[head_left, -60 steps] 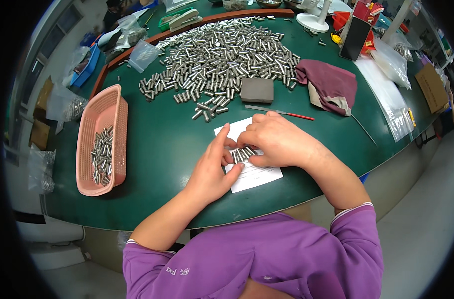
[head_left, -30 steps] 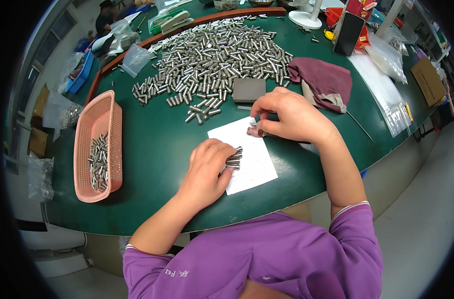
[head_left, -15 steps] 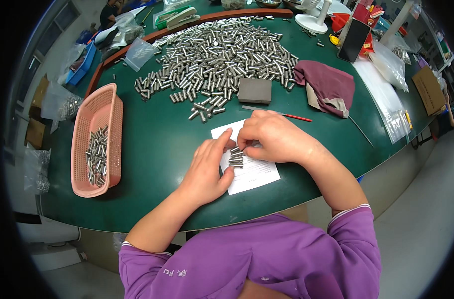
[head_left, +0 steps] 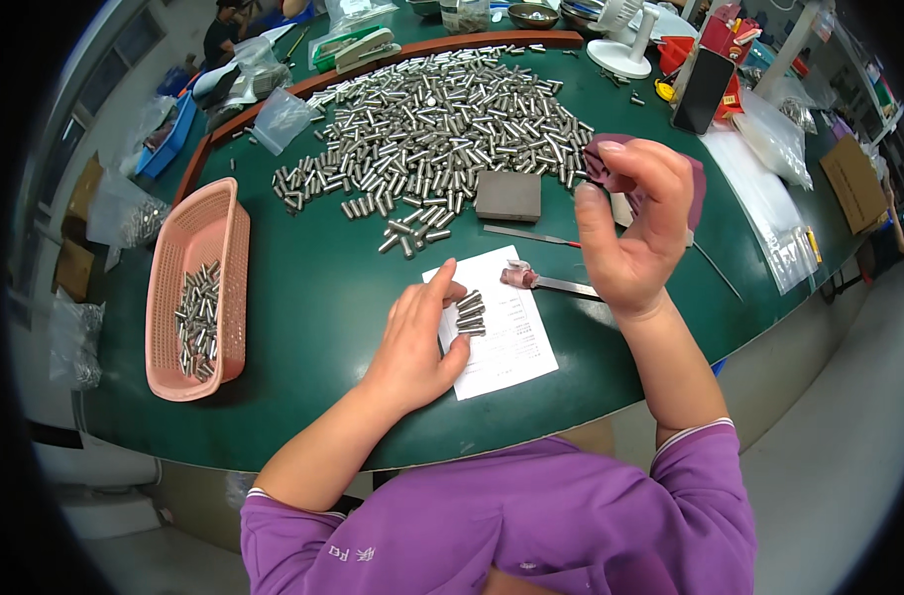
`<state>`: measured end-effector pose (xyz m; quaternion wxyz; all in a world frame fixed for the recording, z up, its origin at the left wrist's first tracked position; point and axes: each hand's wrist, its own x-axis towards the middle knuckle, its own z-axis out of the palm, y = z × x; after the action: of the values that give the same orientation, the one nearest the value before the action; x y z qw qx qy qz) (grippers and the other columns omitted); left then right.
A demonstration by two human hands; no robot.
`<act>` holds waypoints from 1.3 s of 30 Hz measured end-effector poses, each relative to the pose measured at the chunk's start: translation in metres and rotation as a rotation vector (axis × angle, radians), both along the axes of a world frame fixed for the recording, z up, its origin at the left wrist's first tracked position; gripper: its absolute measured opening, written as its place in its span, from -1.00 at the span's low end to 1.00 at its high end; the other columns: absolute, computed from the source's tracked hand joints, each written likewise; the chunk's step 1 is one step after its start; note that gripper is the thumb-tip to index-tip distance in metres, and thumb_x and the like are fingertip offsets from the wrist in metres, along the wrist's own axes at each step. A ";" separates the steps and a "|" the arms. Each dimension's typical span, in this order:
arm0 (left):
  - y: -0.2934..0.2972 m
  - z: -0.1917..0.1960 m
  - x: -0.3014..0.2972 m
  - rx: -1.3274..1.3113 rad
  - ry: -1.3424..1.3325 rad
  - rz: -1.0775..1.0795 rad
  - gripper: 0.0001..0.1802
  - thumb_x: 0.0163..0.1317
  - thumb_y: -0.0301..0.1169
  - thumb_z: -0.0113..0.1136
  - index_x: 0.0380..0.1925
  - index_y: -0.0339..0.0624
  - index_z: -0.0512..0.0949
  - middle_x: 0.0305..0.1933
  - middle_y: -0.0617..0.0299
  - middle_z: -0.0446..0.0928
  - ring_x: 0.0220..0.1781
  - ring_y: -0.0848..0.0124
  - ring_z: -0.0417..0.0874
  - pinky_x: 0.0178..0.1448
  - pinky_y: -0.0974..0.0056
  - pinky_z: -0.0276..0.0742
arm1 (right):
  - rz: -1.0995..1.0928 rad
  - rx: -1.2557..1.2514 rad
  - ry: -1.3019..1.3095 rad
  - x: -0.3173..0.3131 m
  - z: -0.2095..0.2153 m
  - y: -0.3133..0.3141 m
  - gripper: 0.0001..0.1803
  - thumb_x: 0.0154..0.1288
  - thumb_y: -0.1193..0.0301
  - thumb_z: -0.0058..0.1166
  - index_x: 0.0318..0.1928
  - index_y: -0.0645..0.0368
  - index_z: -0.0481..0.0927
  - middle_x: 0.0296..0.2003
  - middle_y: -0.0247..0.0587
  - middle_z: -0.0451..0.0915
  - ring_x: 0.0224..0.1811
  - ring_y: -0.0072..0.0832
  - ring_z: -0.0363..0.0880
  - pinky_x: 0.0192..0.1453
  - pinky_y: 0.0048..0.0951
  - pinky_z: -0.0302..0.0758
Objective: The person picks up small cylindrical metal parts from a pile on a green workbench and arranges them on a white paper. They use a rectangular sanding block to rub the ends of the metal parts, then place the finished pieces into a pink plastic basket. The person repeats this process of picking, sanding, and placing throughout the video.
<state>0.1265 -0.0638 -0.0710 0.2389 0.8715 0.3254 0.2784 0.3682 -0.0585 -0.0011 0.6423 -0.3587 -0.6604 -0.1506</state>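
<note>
My left hand rests on a printed white sheet. Its thumb and curled fingers close on the two ends of a short row of steel pins, lying side by side. My right hand is raised over the table with thumb and fingers apart, holding nothing. It partly covers a maroon cloth behind it. A flat metal tool with a wrapped end reaches across the paper's right edge; its other end is hidden by my right hand. Beyond lies a slim file with a red handle.
A large heap of steel pins covers the far table, with a grey block at its near edge. On the left stands a pink basket containing more pins. A phone leans upright at the far right, near plastic bags.
My right hand has left the row of pins, rising to the right and spreading its fingers. The wrapped metal tool now shows on the paper. My left hand stays by the pins.
</note>
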 end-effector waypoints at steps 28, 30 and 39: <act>-0.003 0.012 -0.004 -0.047 0.059 -0.034 0.04 -0.11 -0.58 0.22 0.46 -0.23 -0.01 0.08 0.07 0.50 0.13 0.12 0.48 0.34 0.04 0.26 | 0.099 -0.113 -0.009 -0.007 -0.013 0.004 -0.54 -0.15 0.79 -0.10 -0.19 0.21 0.62 -0.18 -0.17 0.48 -0.26 -0.42 0.50 -0.30 -0.47 0.49; -0.005 0.012 -0.003 -0.060 0.072 -0.034 0.04 -0.11 -0.57 0.23 0.46 -0.22 -0.01 0.08 0.08 0.51 0.15 0.13 0.48 0.35 0.04 0.24 | 0.101 -0.096 0.007 -0.007 -0.013 0.004 -0.55 -0.14 0.79 -0.09 -0.19 0.22 0.62 -0.18 -0.17 0.48 -0.26 -0.42 0.50 -0.29 -0.48 0.49; 0.001 0.005 -0.001 -0.021 0.057 0.000 0.02 -0.09 -0.56 0.22 0.46 -0.21 0.00 0.04 0.11 0.52 0.12 0.15 0.49 0.35 0.04 0.24 | 0.110 -0.189 0.054 -0.007 -0.013 0.006 -0.62 -0.08 0.75 -0.04 -0.21 0.20 0.62 -0.19 -0.17 0.50 -0.24 -0.40 0.52 -0.18 -0.43 0.51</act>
<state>0.1252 -0.0629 -0.0661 0.2387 0.8766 0.3351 0.2498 0.3607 -0.0524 -0.0137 0.6306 -0.3849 -0.6726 -0.0425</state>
